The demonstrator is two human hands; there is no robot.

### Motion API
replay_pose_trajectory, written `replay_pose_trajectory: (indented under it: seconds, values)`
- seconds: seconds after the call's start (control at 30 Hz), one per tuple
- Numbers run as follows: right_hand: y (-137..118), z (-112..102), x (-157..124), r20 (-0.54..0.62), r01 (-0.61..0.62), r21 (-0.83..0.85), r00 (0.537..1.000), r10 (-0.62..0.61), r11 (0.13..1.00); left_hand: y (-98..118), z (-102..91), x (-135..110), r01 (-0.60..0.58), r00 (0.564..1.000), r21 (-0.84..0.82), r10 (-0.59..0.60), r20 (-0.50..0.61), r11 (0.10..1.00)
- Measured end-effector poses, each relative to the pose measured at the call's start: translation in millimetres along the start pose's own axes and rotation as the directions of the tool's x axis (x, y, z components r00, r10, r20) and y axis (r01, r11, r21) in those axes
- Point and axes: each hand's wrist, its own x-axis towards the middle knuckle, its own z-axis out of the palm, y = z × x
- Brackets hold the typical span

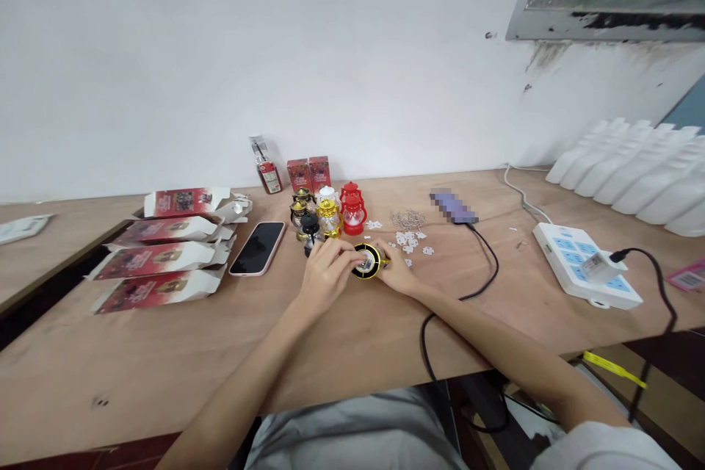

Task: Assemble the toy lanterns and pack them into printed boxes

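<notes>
My right hand (395, 270) is closed around a small black and gold lantern (366, 273), its round base turned toward me. Over that base, the fingers of my left hand (329, 268) are pinched together near the pale centre; whatever they hold is hidden. Just beyond my left hand stands a group of miniature lanterns, among them a black one (311, 229), a gold one (329, 217), a red one (353, 216) and a white one (327, 194). White cut-out pieces (407, 239) lie scattered beyond my right hand, beside a pile of thin metal pieces (407, 219).
Opened red and white boxes (159, 264) lie at left, near a phone (258, 250). Two red boxes (309, 174) and a bottle (269, 172) stand by the wall. At right are a cabled purple phone (454, 207), a power strip (584, 264) and white containers (633, 169).
</notes>
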Motion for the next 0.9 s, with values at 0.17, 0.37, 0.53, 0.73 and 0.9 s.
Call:
replay_pose_trajectory:
  seconds: [0.17,0.37,0.53,0.73,0.9]
  values:
    - [-0.1,-0.5,-0.4,0.001,0.002,-0.033,1.0,-0.002,0.999,-0.2,-2.2,0.3,0.007,0.999,0.02,-0.007,0.042,1.0]
    - [-5.1,-0.4,-0.8,0.003,0.015,-0.045,1.0,-0.015,0.999,-0.4,-3.3,0.1,0.001,0.999,0.025,-0.002,0.047,1.0]
    - [-9.1,-1.4,-0.9,-0.005,0.004,-0.015,1.0,-0.004,1.0,2.2,-5.1,1.4,-0.027,0.999,0.047,0.024,0.048,0.999]
    - [-7.8,-1.9,-1.1,0.007,0.008,-0.027,1.0,-0.008,1.0,1.3,-4.0,0.4,-0.012,0.999,0.033,0.011,0.03,0.999]
    - [-7.7,-1.7,-1.4,-0.005,0.013,-0.013,1.0,-0.013,1.0,-0.4,-3.8,0.0,-0.033,0.999,0.042,0.032,0.031,0.999]
